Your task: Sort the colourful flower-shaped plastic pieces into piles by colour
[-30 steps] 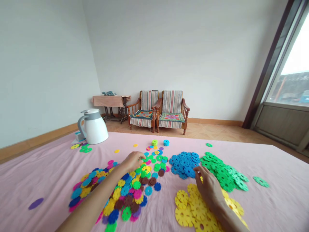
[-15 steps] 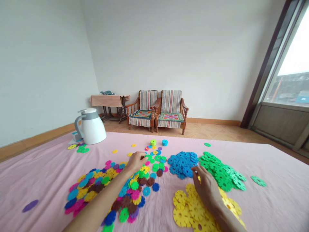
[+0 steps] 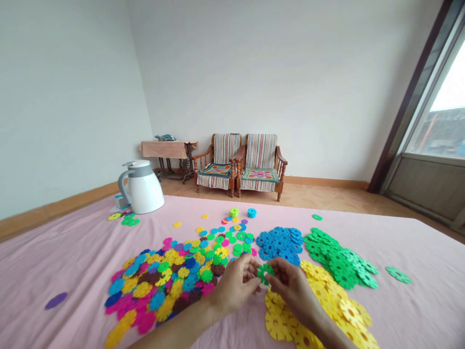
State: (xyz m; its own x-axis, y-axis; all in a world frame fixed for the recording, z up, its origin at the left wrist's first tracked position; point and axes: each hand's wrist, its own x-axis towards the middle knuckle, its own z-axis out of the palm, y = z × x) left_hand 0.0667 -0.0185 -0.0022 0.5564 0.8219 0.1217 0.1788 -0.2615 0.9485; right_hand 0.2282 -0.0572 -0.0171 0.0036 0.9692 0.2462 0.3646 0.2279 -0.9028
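Observation:
A green notched plastic disc (image 3: 264, 274), a flower-shaped building piece, stands tilted up between my two hands. My right hand (image 3: 293, 287) pinches it between thumb and fingers from the right. At its left edge the curled fingers and thumb of my left hand (image 3: 236, 281) close on it; my fingers partly hide the contact. Below my right hand spreads a pile of large yellow discs (image 3: 321, 295). Just beyond lies a heap of blue discs (image 3: 279, 242). Left of my left hand, small mixed-colour discs (image 3: 156, 278) cover the cloth.
Large green discs (image 3: 341, 261) are heaped at the right, with one single green disc (image 3: 398, 275) farther out. Two short stacks, lime (image 3: 234, 213) and blue (image 3: 252, 213), stand near the far edge. A white jug (image 3: 145, 191) is at the back left. The pink cloth (image 3: 417, 242) has wrinkles.
My left hand has come right and nearer from the small discs. My right hand has shifted left, off the blue and yellow piles. They now meet at a green disc.

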